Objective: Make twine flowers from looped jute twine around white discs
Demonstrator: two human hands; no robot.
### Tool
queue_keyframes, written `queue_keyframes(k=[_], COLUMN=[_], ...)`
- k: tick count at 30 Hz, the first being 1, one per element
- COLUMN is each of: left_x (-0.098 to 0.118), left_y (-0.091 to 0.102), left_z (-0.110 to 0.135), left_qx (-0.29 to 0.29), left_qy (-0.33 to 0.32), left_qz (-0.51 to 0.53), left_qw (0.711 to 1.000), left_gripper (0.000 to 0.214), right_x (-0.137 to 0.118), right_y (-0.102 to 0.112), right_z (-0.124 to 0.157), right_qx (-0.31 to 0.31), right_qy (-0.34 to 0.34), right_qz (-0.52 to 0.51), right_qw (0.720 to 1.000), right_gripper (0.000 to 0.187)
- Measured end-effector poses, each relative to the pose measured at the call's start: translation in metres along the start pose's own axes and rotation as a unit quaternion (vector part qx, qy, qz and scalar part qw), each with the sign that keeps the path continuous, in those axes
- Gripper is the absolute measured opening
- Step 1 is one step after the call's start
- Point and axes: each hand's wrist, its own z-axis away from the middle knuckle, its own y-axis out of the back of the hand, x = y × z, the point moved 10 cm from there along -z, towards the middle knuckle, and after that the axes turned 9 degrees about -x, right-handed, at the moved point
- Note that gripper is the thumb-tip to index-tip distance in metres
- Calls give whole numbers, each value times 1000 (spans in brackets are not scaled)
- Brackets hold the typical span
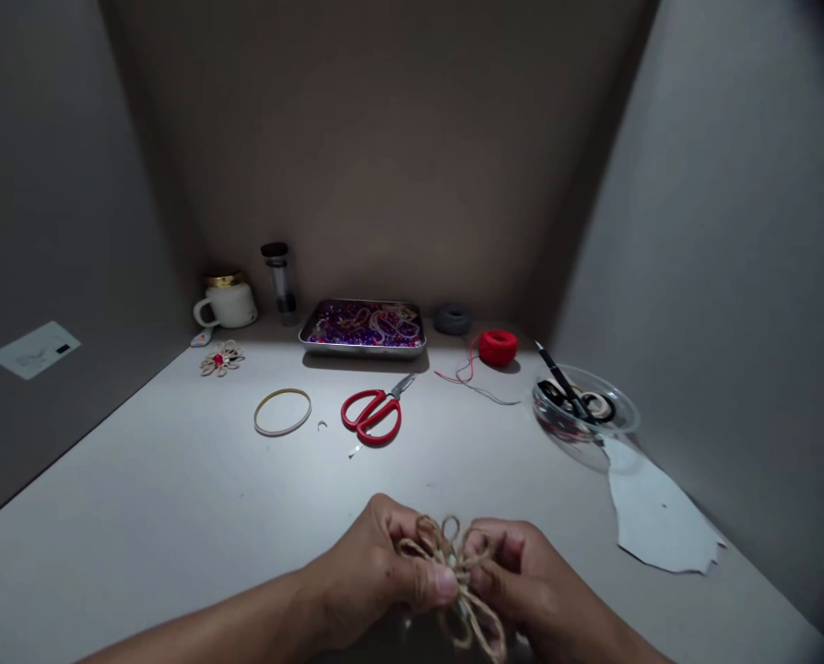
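Close to the table's near edge, a flower of looped jute twine (477,613) is pinched between my two hands. My left hand (384,572) has its thumb pressed on the middle of the flower, with the fingers curled behind. From the other side, my right hand (523,576) grips the loops with thumb and bent fingers. Tan loops stick out above and below the fingers, and something pale shows at the centre, partly hidden by the thumb. Beyond the hands lie red-handled scissors (377,415), slightly open, and a thin ring (256,420).
A metal tray (363,350) of purple beads stands at the back. Near it are a mug (232,304), a clear tumbler (282,286), a finished twine flower (222,360), grey yarn (452,319) and red yarn (498,348). A clear bowl (626,415) and white sheet (657,516) lie right.
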Motion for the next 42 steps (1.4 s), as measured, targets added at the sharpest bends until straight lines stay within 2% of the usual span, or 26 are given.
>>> queue_keyframes(k=[2, 4, 8, 12, 21, 25, 28, 31, 33, 36, 39, 42], left_x=[0, 1, 1, -1, 0, 0, -2, -10, -16, -23, -17, -5], left_y=[0, 2, 11, 13, 15, 13, 6, 8, 16, 21, 14, 6], left_z=[-2, -3, -5, -5, -3, -2, -5, -8, -9, -10, -10, -8], left_qx=[6, 21, 60, 64, 78, 89, 50, 33, 51, 75, 71, 59], left_qy=[-6, -21, -52, -56, -50, -33, -37, -40, -34, 3, 27, 14], left_qz=[-9, -15, -9, -3, -21, -24, -18, 0, 20, 8, -26, -25], left_qw=[1000, 999, 997, 996, 995, 995, 998, 999, 998, 997, 997, 998], left_gripper=[33, 34, 30, 26, 26, 30, 29, 28, 28, 22, 15, 14], right_x=[-7, -10, -5, -6, -11, 3, 18, 21, 15, 5, -3, 2], right_y=[3, 5, 7, 7, 12, 1, -4, 5, 15, 18, 19, 18], right_z=[0, -1, -1, 1, 5, 0, -6, -8, -6, -2, 1, 0], right_qx=[19, 31, 31, 17, 40, -6, -30, 5, 46, 66, 78, 74], right_qy=[28, 50, 26, 23, 38, 15, -17, -4, 23, 37, 38, 20], right_qz=[20, -8, -72, -63, -76, -125, -157, -137, -129, -92, -24, -24], right_qw=[999, 998, 997, 998, 996, 992, 987, 991, 990, 993, 996, 997], right_gripper=[39, 38, 34, 33, 34, 37, 39, 40, 39, 40, 38, 39])
